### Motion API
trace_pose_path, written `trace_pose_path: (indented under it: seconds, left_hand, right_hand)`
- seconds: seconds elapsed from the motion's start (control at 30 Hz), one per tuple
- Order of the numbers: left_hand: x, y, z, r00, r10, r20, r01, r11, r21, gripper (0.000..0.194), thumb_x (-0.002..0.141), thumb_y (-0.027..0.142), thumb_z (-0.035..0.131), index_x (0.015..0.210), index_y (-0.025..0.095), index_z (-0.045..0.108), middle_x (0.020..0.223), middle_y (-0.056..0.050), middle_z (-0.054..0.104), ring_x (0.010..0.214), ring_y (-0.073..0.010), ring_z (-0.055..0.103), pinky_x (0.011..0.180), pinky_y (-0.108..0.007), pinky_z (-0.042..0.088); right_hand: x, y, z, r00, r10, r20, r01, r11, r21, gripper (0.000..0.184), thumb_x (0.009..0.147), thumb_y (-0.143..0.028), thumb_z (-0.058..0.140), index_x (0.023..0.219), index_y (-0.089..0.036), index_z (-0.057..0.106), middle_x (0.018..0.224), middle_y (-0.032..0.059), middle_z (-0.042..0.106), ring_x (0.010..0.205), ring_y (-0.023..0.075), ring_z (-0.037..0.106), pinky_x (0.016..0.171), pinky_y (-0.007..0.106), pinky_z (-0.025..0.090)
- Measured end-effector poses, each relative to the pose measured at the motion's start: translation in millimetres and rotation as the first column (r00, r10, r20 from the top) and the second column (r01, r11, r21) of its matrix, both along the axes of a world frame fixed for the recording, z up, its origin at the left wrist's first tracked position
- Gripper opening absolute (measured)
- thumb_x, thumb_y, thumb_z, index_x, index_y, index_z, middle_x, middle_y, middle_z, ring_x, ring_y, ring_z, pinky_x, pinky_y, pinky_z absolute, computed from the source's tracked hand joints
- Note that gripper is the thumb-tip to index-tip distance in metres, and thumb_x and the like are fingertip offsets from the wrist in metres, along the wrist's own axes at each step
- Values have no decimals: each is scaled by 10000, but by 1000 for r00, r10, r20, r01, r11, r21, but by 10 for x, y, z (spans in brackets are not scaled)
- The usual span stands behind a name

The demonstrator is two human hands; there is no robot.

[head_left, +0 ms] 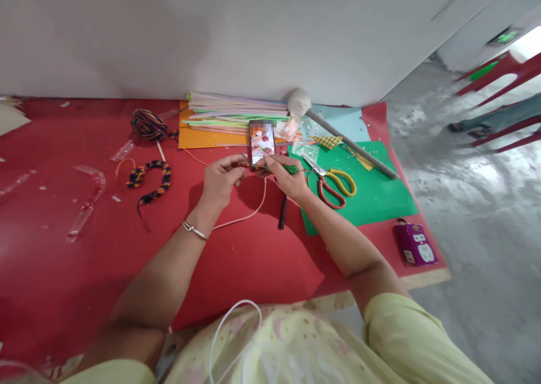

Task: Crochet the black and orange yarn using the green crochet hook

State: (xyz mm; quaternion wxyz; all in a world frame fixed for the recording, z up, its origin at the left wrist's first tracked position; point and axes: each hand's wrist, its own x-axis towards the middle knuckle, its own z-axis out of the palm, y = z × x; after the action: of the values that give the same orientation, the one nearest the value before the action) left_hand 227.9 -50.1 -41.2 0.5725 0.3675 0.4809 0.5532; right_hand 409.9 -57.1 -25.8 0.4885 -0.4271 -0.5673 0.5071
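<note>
My left hand (220, 182) is closed, its fingertips pinching dark multicoloured yarn (245, 164) in front of the phone. Close beside it, my right hand (286, 176) grips a crochet hook (291, 170) by its green handle, the tip pointing left toward the yarn. Fingers hide most of the small work between the hands. A phone (262, 141) with a lit screen stands just behind them. On the left lie a ball of multicoloured yarn (149, 125) and a curved black, orange and purple crocheted strip (157, 186).
Scissors (336, 186) with yellow and red handles lie on green card (380, 195), near a grey stick with a white ball (299, 102). Pale strips (236, 110) lie by the wall. A purple box (416, 243) sits at the table's right edge. A white cable (240, 220) crosses the red tabletop.
</note>
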Motion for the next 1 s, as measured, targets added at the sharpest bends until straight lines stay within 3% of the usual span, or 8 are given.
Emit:
trace_pose_path:
  seconds: [0.7,1.0]
  left_hand:
    - [12,-21,60,1000,3,-16,-4,1000,-28,275,636,229,794,899,152,821,605,-15,694,489,-89,543,465,-214,356]
    - [16,-25,47,1000,20,5,-20,999,-30,260,632,236,818,879,155,821,588,-13,690,471,-85,528,460,-214,351]
  right_hand:
    - [-30,-12,55,998,-18,-63,15,999,-45,505,867,-681,732,891,-185,823,769,31,780,733,172,770,758,303,672]
    - [-24,42,-23,993,-68,-93,59,994,-95,533,846,-716,731,905,-194,816,803,35,791,744,188,777,754,329,697]
